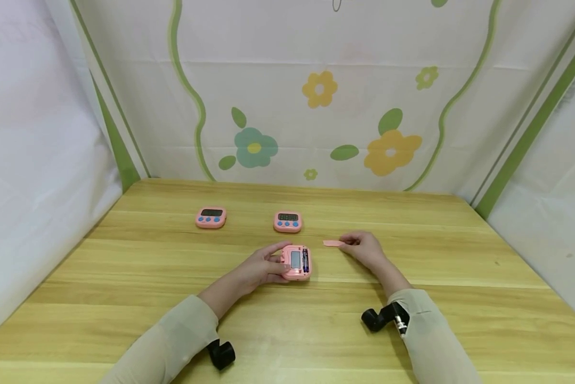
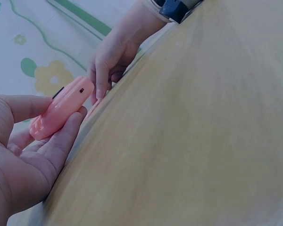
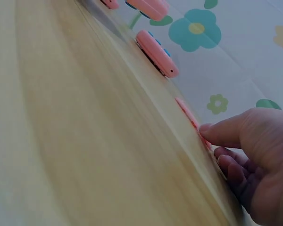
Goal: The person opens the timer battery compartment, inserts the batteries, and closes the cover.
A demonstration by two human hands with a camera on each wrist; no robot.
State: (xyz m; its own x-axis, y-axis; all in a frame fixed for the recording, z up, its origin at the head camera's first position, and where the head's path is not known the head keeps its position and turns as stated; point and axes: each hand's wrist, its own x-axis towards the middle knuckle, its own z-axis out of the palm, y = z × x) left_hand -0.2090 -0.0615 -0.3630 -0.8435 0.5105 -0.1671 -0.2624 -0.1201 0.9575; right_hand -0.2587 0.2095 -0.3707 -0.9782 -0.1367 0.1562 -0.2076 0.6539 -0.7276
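My left hand [image 1: 260, 266] grips a pink digital timer [image 1: 297, 271], its back turned up. A dark battery [image 1: 306, 261] shows in the timer's uncovered slot, beside a small grey panel. In the left wrist view the thumb and fingers of that hand hold the timer [image 2: 63, 108] by its edges, just above the table. To the right, my right hand [image 1: 364, 249] pinches one end of a thin pink battery cover [image 1: 332, 243] at the tabletop. In the right wrist view the thumb lies over the cover [image 3: 187, 112], and the other fingers are curled.
Two more pink timers with blue buttons lie face up farther back, one at the left [image 1: 211, 218] and one near the middle [image 1: 288, 222]. The wooden table [image 1: 268, 330] ends at a white flowered cloth [image 1: 277, 96]. White cloth also hangs on both sides.
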